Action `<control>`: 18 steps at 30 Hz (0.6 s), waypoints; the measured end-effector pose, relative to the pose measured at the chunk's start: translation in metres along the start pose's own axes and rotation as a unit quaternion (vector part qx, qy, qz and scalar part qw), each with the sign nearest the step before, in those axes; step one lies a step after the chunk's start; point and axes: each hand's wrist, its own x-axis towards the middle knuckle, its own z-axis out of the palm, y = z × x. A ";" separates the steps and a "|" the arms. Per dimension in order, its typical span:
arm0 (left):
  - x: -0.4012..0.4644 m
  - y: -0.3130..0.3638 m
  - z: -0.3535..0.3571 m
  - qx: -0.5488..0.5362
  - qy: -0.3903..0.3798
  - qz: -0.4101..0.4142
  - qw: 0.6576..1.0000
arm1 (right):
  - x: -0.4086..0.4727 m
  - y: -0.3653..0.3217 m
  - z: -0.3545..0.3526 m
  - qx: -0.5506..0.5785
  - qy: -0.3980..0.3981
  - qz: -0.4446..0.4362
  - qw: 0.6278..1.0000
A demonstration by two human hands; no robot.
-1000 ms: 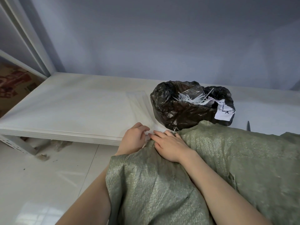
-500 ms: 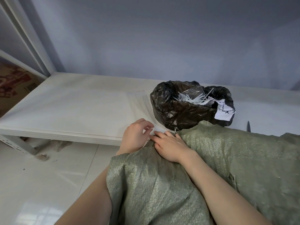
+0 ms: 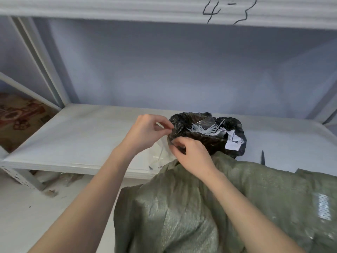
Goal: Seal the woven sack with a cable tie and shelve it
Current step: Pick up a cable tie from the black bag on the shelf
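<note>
Shelf (image 3: 76,136) at left. Left hand (image 3: 147,132) – fingers curled, pinching something thin I cannot make out. Right hand (image 3: 191,154), fingers bent, grips the black bag (image 3: 206,141) rim. Ties (image 3: 202,129) lie inside. Sack (image 3: 237,203) slumps below, against the shelf edge.

Shelf board (image 3: 82,136): broad open stretch left of black bag (image 3: 209,141). Bag and green woven sack (image 3: 228,198) block the front right. Dark blade-like item (image 3: 262,157) behind the sack. Upper shelf (image 3: 145,10) caps headroom.
</note>
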 end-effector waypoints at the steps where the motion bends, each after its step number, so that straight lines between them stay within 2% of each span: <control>1: -0.001 0.010 -0.004 -0.003 0.005 0.015 1.000 | -0.001 -0.008 -0.011 0.043 0.010 0.002 0.999; 7: -0.025 0.081 -0.028 -0.062 0.068 0.098 0.991 | -0.021 -0.056 -0.070 0.178 0.084 -0.034 0.980; 13: -0.063 0.131 -0.052 -0.202 0.137 0.090 0.966 | -0.061 -0.092 -0.125 0.279 0.144 -0.056 0.948; 15: -0.080 0.139 -0.058 -0.210 0.120 0.074 0.967 | -0.075 -0.101 -0.141 0.311 0.152 -0.063 0.936; 18: -0.105 0.150 -0.059 -0.218 0.003 0.054 0.974 | -0.096 -0.112 -0.160 0.339 0.175 -0.068 0.922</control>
